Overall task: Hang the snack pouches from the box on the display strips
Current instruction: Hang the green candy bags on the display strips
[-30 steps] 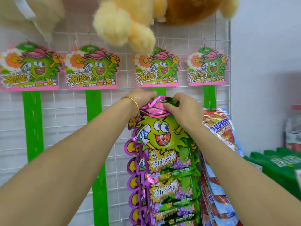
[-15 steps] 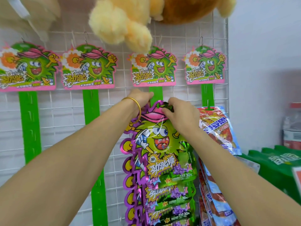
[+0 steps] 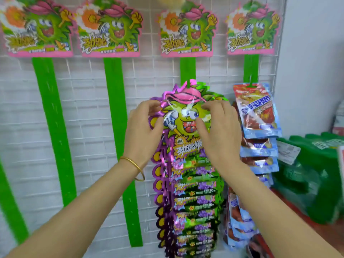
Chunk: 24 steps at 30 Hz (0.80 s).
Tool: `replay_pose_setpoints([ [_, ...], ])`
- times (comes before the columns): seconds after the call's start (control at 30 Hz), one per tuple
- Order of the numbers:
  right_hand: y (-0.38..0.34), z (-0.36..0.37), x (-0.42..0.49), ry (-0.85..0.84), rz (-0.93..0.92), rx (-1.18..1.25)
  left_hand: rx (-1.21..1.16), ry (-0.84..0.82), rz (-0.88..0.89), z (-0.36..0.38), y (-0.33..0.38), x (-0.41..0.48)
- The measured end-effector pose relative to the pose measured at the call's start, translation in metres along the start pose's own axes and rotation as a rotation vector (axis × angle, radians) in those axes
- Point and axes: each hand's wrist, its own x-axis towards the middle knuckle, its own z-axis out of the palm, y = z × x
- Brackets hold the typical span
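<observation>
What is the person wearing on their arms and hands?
Both arms are bare, with no sleeves in view. The left hand has a thin gold bangle at its wrist. The right hand has nothing on its wrist. No gloves, and I can't see any rings.

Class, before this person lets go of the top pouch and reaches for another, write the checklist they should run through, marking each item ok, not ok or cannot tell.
1. Hooking: the top pouch hangs on the third strip; a green tab pokes through its top. Ok.
2. Grip, left hand: pinches the pouch's left edge. Ok.
3. Grip, right hand: rests on the pouch face. Cannot tell.
4. Alignment with the stack below: ok.
5. Room for more: bare strips hang to the left. Ok.
6. Supply: the box is not in view. Cannot tell.
</observation>
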Motion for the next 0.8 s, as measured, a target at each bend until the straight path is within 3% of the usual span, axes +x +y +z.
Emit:
replay_pose_setpoints([
  [0.1, -0.021, -0.01, -0.106, -0.354, 0.068, 0.218, 0.077, -0.148, -0.104, -0.018, -0.031, -0.106],
  [0.23, -0.019, -0.01, -0.274, -1.019, 0.249, 0.314, 0.223, -0.448, -0.453, -0.053, -0.087, -0.271],
  [0.33, -0.006, -0.013, -0.369, -1.342, 0.441, 0.333, 0.309, -0.58, -0.674, -0.083, -0.117, -0.356],
  [0.43, 0.012, -0.017, -0.426, -1.566, 0.545, 0.266, 0.4, -0.728, -0.722, -0.102, -0.139, -0.4],
  [0.53, 0.03, -0.02, -0.457, -1.781, 0.473, 0.086, 0.445, -0.817, -0.657, -0.106, -0.151, -0.424],
  [0.63, 0.039, -0.021, -0.471, -1.875, 0.301, -0.078, 0.471, -0.894, -0.543, -0.098, -0.16, -0.436],
  [0.8, 0.041, -0.023, -0.488, -2.003, 0.222, -0.158, 0.511, -1.038, -0.52, -0.08, -0.182, -0.438],
])
